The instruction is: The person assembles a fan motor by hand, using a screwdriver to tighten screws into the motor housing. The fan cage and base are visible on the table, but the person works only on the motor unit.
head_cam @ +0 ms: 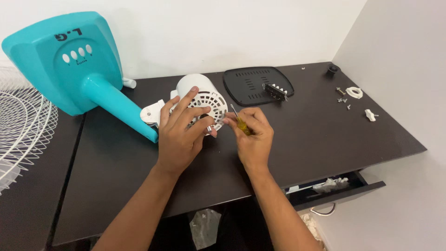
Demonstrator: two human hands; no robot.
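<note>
A white, vented fan motor housing (200, 91) lies on its side on the dark table (325, 135), joined to a teal fan stand (69, 65). My left hand (179, 132) rests spread over the housing's slotted face and holds it. My right hand (251, 135) grips a small screwdriver with a yellow handle (241, 124); its metal tip points up and left at the housing's edge.
A black vented cover plate (246, 88) with a switch block (275, 91) lies behind the hands. Small screws and white plastic parts (354, 93) sit at the far right. A white wire fan grille (21, 125) is at the left. An open drawer (334, 188) juts out below the table edge.
</note>
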